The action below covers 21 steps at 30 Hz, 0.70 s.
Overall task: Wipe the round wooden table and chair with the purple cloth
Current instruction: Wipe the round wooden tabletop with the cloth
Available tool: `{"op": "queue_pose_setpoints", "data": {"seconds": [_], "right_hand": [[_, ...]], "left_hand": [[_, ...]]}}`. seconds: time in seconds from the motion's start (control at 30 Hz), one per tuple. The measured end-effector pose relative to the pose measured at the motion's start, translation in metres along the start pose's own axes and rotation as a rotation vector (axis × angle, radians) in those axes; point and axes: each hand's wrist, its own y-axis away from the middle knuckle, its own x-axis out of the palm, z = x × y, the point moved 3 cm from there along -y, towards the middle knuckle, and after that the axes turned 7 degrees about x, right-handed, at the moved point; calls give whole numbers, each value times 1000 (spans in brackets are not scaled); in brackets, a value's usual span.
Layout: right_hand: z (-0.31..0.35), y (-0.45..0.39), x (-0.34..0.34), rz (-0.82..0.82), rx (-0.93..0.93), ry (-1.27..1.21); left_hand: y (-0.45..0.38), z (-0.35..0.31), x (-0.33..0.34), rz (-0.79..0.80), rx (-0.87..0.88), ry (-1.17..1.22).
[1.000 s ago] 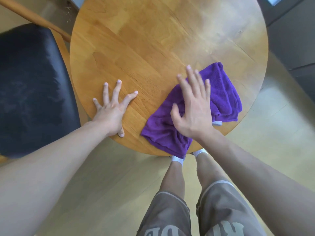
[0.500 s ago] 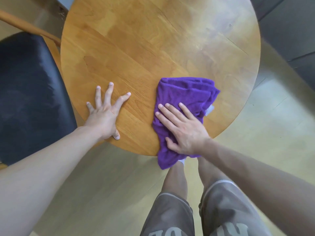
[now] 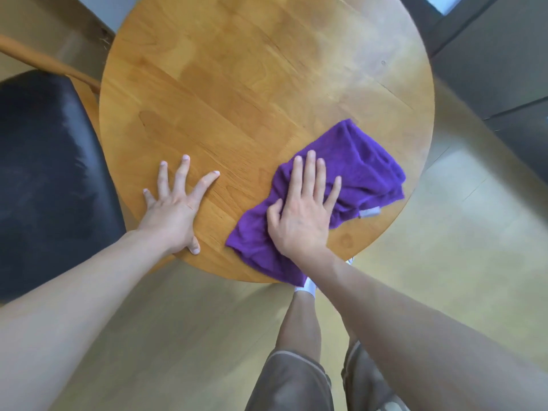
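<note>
Round wooden tabletop (image 3: 237,84) on pale flooring, wiping under way

Your right hand (image 3: 302,215) lies flat on the purple cloth (image 3: 364,170) near the tabletop's near right edge, fingers straight, no grip closed on it; your left hand (image 3: 175,209) braces splayed on bare wood. Next, I judge, sweep toward the far side, then do the chair (image 3: 44,173) at your left

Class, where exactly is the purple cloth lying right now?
In the head view the cloth lies on the near right part of the table, flat under the right hand, one corner hanging over the near edge.
</note>
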Motion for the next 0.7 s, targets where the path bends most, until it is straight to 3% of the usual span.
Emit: {"op": "queue_pose_setpoints", "data": {"seconds": [0.17,0.27,0.37,0.47,0.63,0.7], "right_hand": [[-30,19,3,126,-748,147],[-65,-17,-12,132,-970,201],[-101,-56,-32,41,-835,193],[-127,-74,-44,-11,-515,106],[-105,-34,-32,-108,-14,-43],[-90,-12,-22,-103,80,-71]], "left_hand": [[0,0,0,6,-9,-49],[4,-7,-2,37,-30,-94],[4,-37,-6,-8,2,-122],[-9,-88,-18,-31,100,-102],[-48,-160,-40,-72,144,-125],[-58,-170,-42,-65,140,-114]]}}
